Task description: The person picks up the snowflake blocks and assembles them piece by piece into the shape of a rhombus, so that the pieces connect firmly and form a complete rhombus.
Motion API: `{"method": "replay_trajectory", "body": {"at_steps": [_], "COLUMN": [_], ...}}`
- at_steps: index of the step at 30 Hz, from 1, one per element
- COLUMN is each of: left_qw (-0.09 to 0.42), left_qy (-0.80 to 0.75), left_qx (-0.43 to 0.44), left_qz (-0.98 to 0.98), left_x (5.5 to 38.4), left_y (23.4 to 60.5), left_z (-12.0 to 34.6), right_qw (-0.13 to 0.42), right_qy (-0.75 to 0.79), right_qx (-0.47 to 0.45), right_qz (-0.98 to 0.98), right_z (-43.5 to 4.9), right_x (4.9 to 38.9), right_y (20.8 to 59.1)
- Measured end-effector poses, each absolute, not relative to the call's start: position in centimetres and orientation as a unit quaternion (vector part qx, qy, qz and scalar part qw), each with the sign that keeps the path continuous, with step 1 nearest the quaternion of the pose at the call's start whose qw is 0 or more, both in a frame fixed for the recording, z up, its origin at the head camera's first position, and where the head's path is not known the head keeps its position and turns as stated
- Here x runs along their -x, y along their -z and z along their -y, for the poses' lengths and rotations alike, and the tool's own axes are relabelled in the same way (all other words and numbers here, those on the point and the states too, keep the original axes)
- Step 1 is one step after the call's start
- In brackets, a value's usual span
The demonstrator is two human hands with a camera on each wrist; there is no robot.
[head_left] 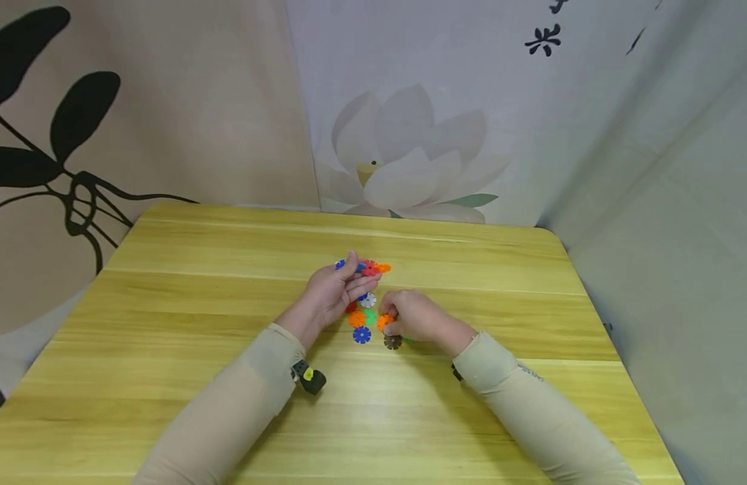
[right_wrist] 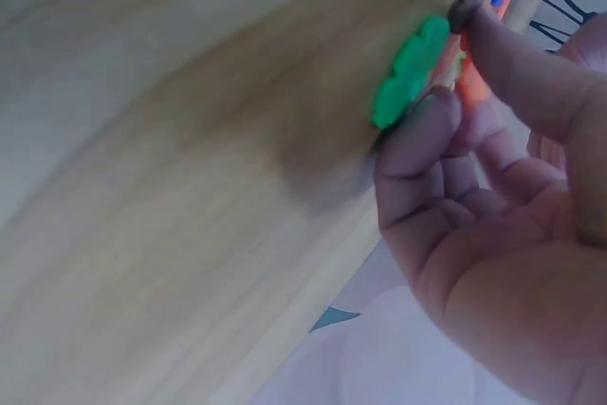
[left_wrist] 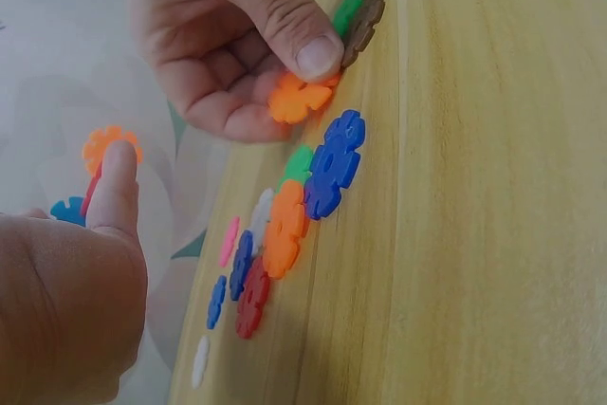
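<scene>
My left hand [head_left: 331, 293] holds a joined piece of slotted plastic discs above the table, its thumb upright against them. Blue, red [head_left: 370, 268] and orange [head_left: 383, 267] discs show in that piece; part of it is hidden by the hand. To the right and lower, my right hand [head_left: 418, 315] pinches a loose orange slotted disc [left_wrist: 302, 99] between thumb and fingers at the tabletop. Beside that hand lie a brown disc [head_left: 393, 341] and a green disc [right_wrist: 413, 71].
Between the hands, several loose discs lie on the wooden table [head_left: 197, 323], among them a blue disc [head_left: 362, 335], an orange disc [head_left: 357, 318], a red disc [left_wrist: 252, 296] and a white disc [head_left: 368, 300]. Printed curtains [head_left: 215, 87] hang behind the table.
</scene>
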State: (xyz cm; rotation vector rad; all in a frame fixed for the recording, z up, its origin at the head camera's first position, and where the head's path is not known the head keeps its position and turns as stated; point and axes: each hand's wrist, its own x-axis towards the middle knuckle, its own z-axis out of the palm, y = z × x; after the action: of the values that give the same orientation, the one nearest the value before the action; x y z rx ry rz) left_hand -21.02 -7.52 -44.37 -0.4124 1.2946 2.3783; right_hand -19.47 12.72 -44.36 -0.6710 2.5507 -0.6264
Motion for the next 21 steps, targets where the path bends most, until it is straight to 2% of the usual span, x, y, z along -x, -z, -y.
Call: {"method": "replay_trajectory", "body": {"at_steps": [5,12,15,21], "left_qw": [0.200,0.201,0.201,0.201], "left_qy": [-0.847,-0.835,-0.828,-0.824], "left_qx": [0.140,0.114,0.107,0.108], "left_qz": [-0.472,-0.499,-0.512,-0.518], "left_x": [21.1,21.0,21.0,21.0], "left_y": [44.5,44.5,44.5,44.5], "left_z": [7.7,7.9,7.9,7.7], "right_qw": [0.207,0.161,0.167,0.179], "right_qy": [0.301,0.559,0.620,0.634], "right_qx": [0.187,-0.023,-0.047,-0.045], "right_qz": [-0.912,-0.813,-0.765,-0.751], "right_z": [-14.1,-15.7,-15.8,-15.4], "right_x": [20.4,22.4,22.7,22.7], "right_y": [44.6,43.8,43.5,43.2]}}
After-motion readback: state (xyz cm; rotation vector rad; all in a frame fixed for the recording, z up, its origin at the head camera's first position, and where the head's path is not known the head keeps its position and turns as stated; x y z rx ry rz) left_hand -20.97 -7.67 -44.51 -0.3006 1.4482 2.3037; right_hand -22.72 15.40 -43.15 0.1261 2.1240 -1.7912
